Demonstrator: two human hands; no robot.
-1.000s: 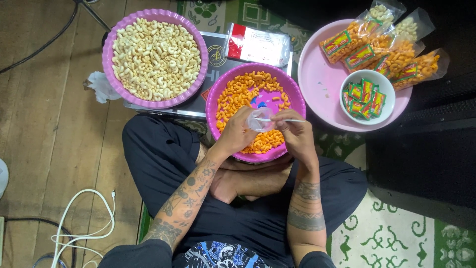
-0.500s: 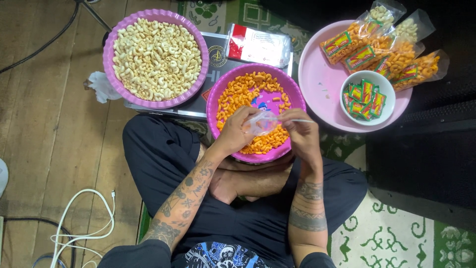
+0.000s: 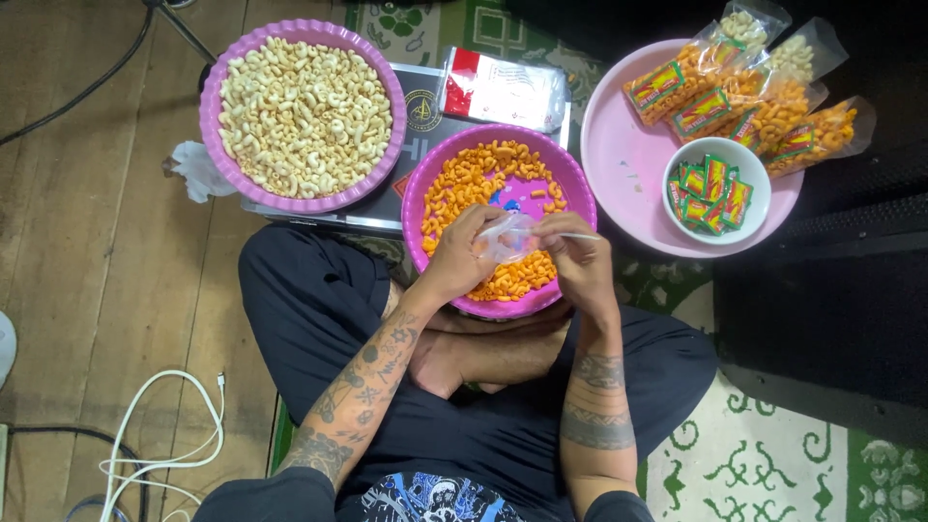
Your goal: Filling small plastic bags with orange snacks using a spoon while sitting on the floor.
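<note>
1. Hands meet over the near half of the purple bowl (image 3: 421, 189) of orange snacks (image 3: 471, 180), which sits on the person's crossed legs.
2. Left hand (image 3: 462, 253): fingers curled shut around the lower-left part of a small clear bag (image 3: 507, 238), thumb on top.
3. Right hand (image 3: 577, 259): fingers pinched on the bag's right end, and it also holds a thin white stick-like item (image 3: 583, 236) that pokes out to the right. Can't tell what the item is.
4. Bag: long axis runs roughly left-right, between the two hands. Which end is the mouth can't be told; the plastic is crumpled and see-through.
5. Bag hangs just above the snacks, near the bowl's centre, close to a bare patch with blue bits (image 3: 507, 201).
6. Bigger purple bowl (image 3: 211, 135) of pale snacks (image 3: 300, 114) sits left of the first bowl, on a dark flat board (image 3: 418, 108).
7. Red-and-white packet (image 3: 503, 91) lies behind the orange bowl.
8. Pink tray (image 3: 619, 155) on the right carries filled snack bags (image 3: 744, 97) and a white bowl (image 3: 756, 174) of small green-red sachets (image 3: 710, 186).
9. White cable (image 3: 164, 425) lies on the wooden floor (image 3: 87, 242), lower left.
</note>
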